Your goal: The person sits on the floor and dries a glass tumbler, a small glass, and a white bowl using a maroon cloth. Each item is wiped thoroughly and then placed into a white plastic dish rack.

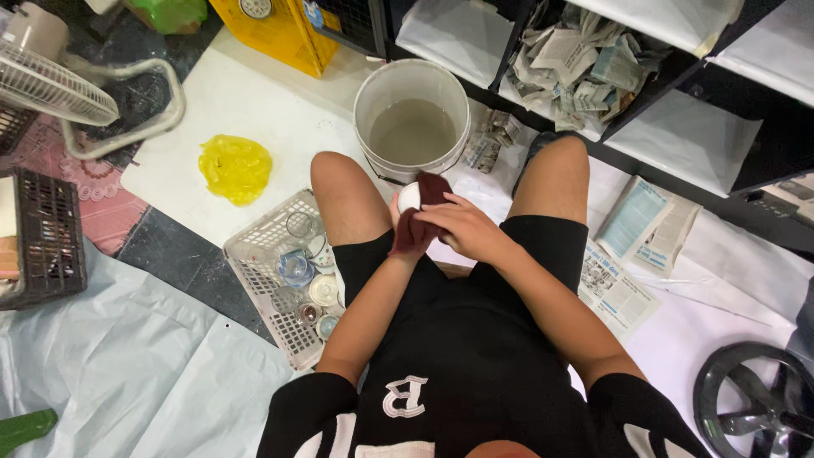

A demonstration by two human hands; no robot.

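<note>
I sit with my knees apart, hands together in front of me. My left hand [405, 231] is mostly wrapped in a dark red cloth [432, 192] and holds a small white rounded object [409, 197], which peeks out at the cloth's top. My right hand [465, 227] presses the cloth against that object from the right. Just beyond my hands stands a white bucket [370, 93] of murky water. By my left knee lies a white plastic basket [259, 246] with several small glass jars and cups.
A crumpled yellow bag [235, 167] lies on the white board at left. A fan guard [51, 85] and dark crate [47, 237] sit far left. Shelves with crumpled newspaper [581, 64] stand behind the bucket. Folded newspapers [636, 246] lie at right, a black fan base [755, 403] lower right.
</note>
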